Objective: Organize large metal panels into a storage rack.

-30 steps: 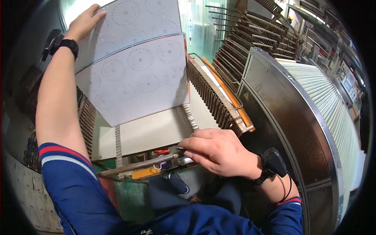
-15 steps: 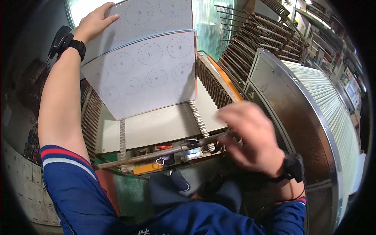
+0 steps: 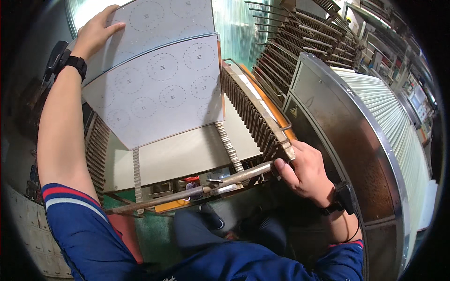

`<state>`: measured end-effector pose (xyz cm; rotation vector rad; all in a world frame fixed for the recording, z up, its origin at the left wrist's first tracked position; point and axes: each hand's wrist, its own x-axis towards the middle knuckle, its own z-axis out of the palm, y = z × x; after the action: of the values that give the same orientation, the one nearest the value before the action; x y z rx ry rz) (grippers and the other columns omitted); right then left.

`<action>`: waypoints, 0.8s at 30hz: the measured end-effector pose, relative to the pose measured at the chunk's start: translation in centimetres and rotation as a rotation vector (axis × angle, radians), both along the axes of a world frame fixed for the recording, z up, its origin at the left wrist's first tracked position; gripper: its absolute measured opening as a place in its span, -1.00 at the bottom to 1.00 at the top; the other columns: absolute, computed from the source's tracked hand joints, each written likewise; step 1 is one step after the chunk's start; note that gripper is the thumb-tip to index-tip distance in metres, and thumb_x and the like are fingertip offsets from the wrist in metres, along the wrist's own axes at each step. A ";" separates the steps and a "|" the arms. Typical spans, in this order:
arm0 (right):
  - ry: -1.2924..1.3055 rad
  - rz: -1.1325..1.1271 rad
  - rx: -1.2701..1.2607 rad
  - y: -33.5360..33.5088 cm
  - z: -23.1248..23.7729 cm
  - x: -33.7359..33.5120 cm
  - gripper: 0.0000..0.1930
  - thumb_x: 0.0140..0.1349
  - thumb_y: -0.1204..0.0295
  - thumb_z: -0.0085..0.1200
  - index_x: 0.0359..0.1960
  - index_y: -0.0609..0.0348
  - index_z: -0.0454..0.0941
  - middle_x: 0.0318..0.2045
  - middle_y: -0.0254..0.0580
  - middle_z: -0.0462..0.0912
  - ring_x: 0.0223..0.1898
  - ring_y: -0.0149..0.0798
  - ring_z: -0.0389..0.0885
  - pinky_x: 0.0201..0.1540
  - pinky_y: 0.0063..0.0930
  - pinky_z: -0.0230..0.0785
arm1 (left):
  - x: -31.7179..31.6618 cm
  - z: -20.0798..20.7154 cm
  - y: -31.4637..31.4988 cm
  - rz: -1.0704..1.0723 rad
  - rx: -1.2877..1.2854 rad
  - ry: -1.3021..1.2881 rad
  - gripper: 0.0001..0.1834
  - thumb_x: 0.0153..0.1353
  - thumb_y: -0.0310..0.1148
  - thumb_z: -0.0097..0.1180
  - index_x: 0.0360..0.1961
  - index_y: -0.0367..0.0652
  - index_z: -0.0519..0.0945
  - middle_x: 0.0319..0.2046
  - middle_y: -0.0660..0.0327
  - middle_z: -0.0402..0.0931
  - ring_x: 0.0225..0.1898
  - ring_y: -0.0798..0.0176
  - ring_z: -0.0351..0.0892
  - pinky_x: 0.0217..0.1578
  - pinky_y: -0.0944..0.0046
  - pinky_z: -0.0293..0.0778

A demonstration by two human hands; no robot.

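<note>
Two white panels printed with dotted circles stand upright in a slotted rack, the front panel [image 3: 161, 84] overlapping the lower part of the rear panel [image 3: 152, 21]. My left hand [image 3: 97, 33] holds the rear panel at its upper left edge, thumb across its face and fingers at the edge. My right hand [image 3: 305, 175] is closed around the near right corner of the rack frame [image 3: 287, 149], where a metal bar [image 3: 248, 174] runs across the front. Toothed side rails [image 3: 248, 110] line the rack, and toothed strips [image 3: 228, 145] cross its pale base.
A metal-sided unit [image 3: 347, 126] with pale ribbed slats stands close on the right. Behind it are stacked slotted racks [image 3: 300, 51] with protruding rods. An orange strip [image 3: 267, 98] runs beside the rack. Small items and a yellow piece [image 3: 171, 204] lie below the bar.
My right hand has moved down from a blurred position above the bar and closed on the rack corner. My left hand stays on the rear panel. The view has shifted slightly.
</note>
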<state>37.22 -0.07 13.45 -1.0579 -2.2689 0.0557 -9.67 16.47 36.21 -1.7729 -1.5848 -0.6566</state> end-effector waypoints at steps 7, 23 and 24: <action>0.057 0.123 0.047 1.2 -0.9 0.0 -0.81 0.21 0.32 0.07 -0.42 0.18 0.45 -0.49 -0.06 0.47 -0.45 0.07 0.49 -0.38 -0.10 0.37 | -0.9 0.1 0.3 -0.025 -0.025 -0.010 -0.27 0.20 0.14 0.23 0.30 0.00 0.44 0.14 0.03 0.55 0.19 0.02 0.52 0.18 0.06 0.41; 0.050 0.053 -0.137 0.0 0.4 0.6 -0.73 0.23 0.25 0.17 -0.27 0.21 0.51 -0.37 -0.01 0.50 -0.31 0.11 0.53 -0.25 -0.14 0.42 | 0.4 -5.3 -0.4 -0.102 -0.530 -0.020 -0.37 0.43 0.13 -0.15 0.25 -0.15 0.49 0.21 -0.05 0.45 0.29 0.02 0.38 0.30 0.11 0.26; 0.048 0.060 -0.137 -0.2 0.8 0.8 -0.73 0.23 0.25 0.17 -0.27 0.21 0.51 -0.37 -0.01 0.50 -0.31 0.11 0.53 -0.25 -0.14 0.42 | 0.1 -6.0 -1.1 -0.074 -0.533 -0.029 -0.34 0.44 0.16 -0.20 0.28 -0.13 0.46 0.25 -0.02 0.41 0.32 0.00 0.34 0.33 0.12 0.22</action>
<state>38.02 -0.26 14.28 -1.0463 -2.2798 0.2625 -9.61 15.38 30.23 -2.2163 -1.8389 -0.3038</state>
